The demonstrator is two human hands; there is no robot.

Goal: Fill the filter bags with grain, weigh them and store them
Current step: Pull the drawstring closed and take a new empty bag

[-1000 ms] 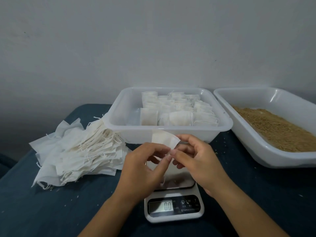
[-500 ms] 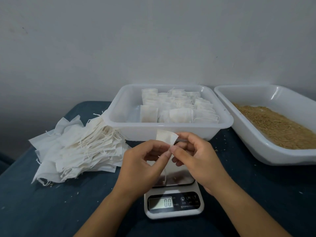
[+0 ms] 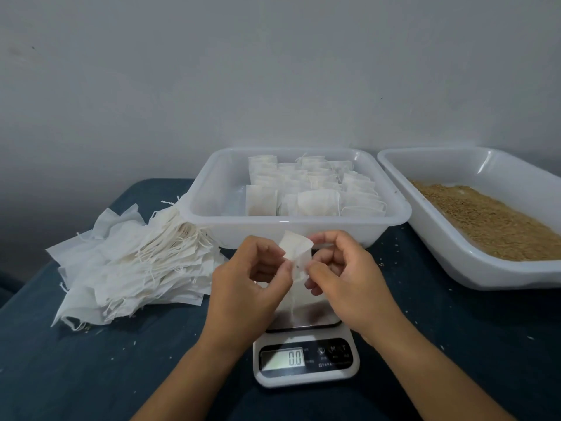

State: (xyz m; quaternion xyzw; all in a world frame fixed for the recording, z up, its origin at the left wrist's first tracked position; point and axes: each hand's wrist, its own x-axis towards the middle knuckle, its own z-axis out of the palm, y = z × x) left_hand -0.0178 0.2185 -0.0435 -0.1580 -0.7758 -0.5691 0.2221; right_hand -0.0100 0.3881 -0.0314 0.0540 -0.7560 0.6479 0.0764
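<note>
Bag: you held the small white paper filter bag (image 3: 296,249) above the white digital kitchen scale (image 3: 305,357), as a second earlier.
Left hand (image 3: 246,287): pinching its left edge.
Right hand (image 3: 343,278): pinching its right edge.
Change: bag lifted slightly, mouth apparently unopened; filling not begun, scale read 0.0.

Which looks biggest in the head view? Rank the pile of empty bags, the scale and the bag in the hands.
1. Pile of empty bags, by far the widest.
2. Scale, though the hands hide part of its platform.
3. Held filter bag, smallest despite being near the camera.
</note>
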